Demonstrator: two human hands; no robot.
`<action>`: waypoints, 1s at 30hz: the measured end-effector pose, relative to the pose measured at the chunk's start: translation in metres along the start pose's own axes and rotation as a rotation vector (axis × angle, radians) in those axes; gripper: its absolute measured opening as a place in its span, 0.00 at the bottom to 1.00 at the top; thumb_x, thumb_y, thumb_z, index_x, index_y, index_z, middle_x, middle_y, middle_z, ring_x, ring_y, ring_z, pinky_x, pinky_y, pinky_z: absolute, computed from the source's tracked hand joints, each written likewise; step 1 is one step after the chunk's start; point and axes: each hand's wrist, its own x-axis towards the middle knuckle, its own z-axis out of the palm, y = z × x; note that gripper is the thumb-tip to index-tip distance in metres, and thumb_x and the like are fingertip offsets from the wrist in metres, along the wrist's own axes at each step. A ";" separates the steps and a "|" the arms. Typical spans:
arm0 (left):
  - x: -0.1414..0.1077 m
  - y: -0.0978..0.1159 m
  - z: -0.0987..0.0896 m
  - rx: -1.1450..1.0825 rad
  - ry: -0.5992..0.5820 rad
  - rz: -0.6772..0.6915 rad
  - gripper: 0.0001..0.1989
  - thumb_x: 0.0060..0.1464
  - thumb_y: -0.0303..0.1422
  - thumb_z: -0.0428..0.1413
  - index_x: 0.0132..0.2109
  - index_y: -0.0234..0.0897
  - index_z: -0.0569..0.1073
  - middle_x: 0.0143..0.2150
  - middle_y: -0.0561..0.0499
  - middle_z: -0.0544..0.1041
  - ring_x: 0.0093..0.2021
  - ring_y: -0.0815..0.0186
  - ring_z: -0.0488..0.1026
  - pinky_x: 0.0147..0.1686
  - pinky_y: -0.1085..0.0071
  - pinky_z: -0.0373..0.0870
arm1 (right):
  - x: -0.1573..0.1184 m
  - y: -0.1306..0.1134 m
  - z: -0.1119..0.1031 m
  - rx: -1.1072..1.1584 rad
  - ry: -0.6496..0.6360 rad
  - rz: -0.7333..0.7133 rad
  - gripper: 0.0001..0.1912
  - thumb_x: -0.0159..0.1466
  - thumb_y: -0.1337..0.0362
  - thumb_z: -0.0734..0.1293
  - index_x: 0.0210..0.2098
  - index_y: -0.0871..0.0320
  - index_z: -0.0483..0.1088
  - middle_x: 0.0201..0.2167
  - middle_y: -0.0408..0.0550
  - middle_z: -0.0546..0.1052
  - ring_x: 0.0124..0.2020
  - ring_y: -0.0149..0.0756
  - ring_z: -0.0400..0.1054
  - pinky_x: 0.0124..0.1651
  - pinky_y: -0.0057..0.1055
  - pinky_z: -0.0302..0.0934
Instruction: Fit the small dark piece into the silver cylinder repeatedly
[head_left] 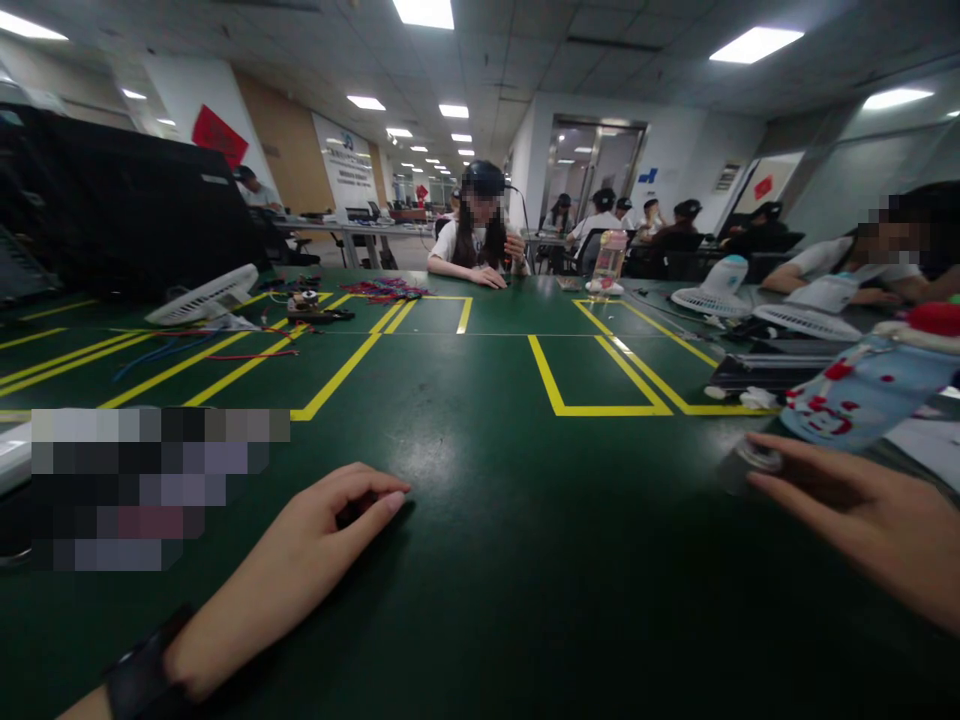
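Pinching a small round object (756, 460) on the table's (480, 600) right side, my right hand (862, 505) has fingers parted around it, just beside the blue bottle (855, 395). Black rails (780, 368) and white fans (720, 290) crowd beyond. My left hand (337, 515) rests nearly closed, holding nothing visible.

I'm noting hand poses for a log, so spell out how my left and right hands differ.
Your left hand holds nothing, while your right hand has thumb and finger at a small round object.
The left's thumb and index tips nearly meet; the right's are parted around that object.
Both are bare, at the green table.
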 end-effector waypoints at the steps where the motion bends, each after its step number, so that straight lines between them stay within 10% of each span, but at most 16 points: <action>1: 0.000 0.001 0.000 0.003 -0.002 0.004 0.15 0.58 0.46 0.51 0.45 0.46 0.75 0.45 0.51 0.76 0.46 0.58 0.72 0.46 0.63 0.68 | 0.003 -0.026 0.003 0.081 -0.070 -0.057 0.22 0.58 0.48 0.65 0.50 0.47 0.70 0.41 0.46 0.77 0.34 0.35 0.73 0.31 0.29 0.67; 9: -0.002 -0.001 0.001 0.071 0.021 -0.003 0.14 0.58 0.45 0.51 0.45 0.46 0.75 0.45 0.51 0.76 0.46 0.58 0.73 0.46 0.63 0.68 | 0.013 -0.180 0.048 0.684 -0.379 -0.472 0.21 0.62 0.63 0.63 0.55 0.48 0.64 0.49 0.43 0.71 0.50 0.29 0.66 0.54 0.30 0.62; 15: 0.007 0.040 0.015 0.033 0.074 0.131 0.14 0.57 0.42 0.53 0.48 0.47 0.74 0.46 0.51 0.75 0.43 0.60 0.72 0.42 0.65 0.70 | 0.007 -0.182 0.065 0.766 -0.426 -0.258 0.37 0.54 0.58 0.71 0.59 0.52 0.53 0.48 0.46 0.72 0.48 0.33 0.67 0.53 0.36 0.63; 21: 0.027 0.097 0.041 -0.122 0.075 0.301 0.10 0.58 0.36 0.53 0.39 0.44 0.79 0.40 0.51 0.74 0.41 0.63 0.71 0.42 0.66 0.69 | 0.009 -0.182 0.068 0.842 -0.457 -0.253 0.26 0.57 0.61 0.69 0.52 0.55 0.58 0.47 0.48 0.71 0.47 0.33 0.68 0.50 0.34 0.64; 30: 0.025 0.068 0.048 -0.030 0.000 0.240 0.09 0.57 0.39 0.55 0.39 0.48 0.80 0.40 0.51 0.74 0.42 0.61 0.70 0.43 0.63 0.67 | 0.006 -0.176 0.063 0.697 -0.348 -0.325 0.24 0.57 0.64 0.67 0.52 0.52 0.60 0.46 0.45 0.71 0.44 0.32 0.67 0.47 0.32 0.64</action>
